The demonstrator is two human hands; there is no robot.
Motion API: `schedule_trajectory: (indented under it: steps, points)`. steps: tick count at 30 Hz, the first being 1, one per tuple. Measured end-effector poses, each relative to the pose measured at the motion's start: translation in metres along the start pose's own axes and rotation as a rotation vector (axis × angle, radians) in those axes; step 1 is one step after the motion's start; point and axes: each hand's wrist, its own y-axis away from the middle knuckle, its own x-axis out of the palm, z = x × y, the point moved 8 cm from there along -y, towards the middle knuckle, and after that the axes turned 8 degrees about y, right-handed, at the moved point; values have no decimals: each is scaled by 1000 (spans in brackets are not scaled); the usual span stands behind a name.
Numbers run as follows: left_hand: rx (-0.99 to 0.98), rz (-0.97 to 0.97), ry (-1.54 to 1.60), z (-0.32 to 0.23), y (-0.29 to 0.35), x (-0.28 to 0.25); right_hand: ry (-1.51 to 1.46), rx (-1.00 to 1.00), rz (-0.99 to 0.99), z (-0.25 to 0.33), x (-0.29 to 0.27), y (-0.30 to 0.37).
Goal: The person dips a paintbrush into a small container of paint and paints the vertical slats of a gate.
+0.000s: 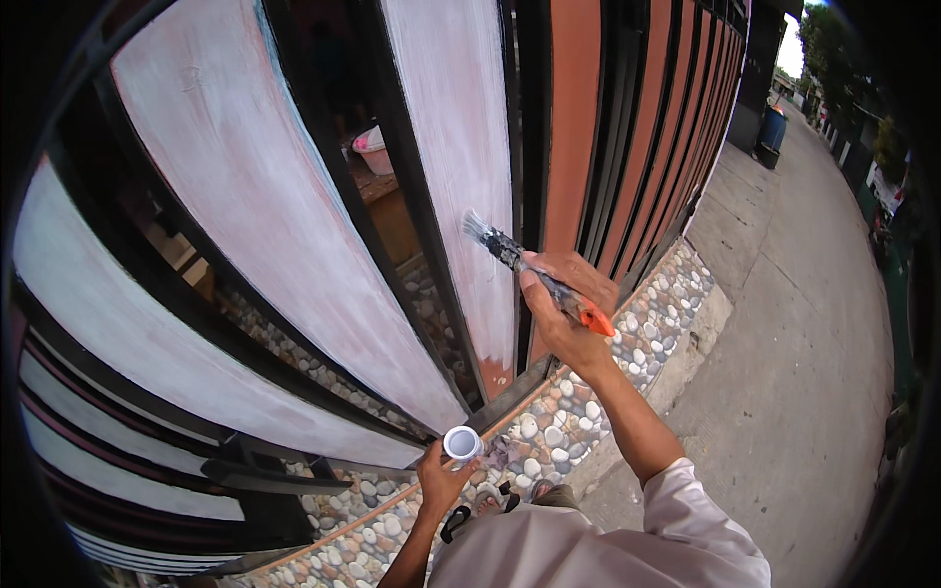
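My right hand is closed around the handle of a paintbrush, its orange end sticking out behind the grip. White paint coats the bristles, which touch or hover close to a fence slat covered in streaky white paint. At the foot of that slat a patch of brown-orange still shows. Low and near my body, my left hand holds a small white paint cup upright, its round mouth facing up. Further slats to the left are white too, with pinkish streaks.
Brown-orange slats between black metal bars stretch off to the right. Beneath the fence runs a strip of pebble paving, where my feet stand. A concrete lane lies to the right, with a blue barrel farther off. A pink tub shows behind the bars.
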Motion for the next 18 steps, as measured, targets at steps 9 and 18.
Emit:
schedule_trajectory:
  steps: [9,18]
  points:
    - [63,-12,-1,-2,3,1,-17,-360,-128,35,15,-41]
    - [91,9,50,-3,5,9,-27,-125,127,-32,38,52]
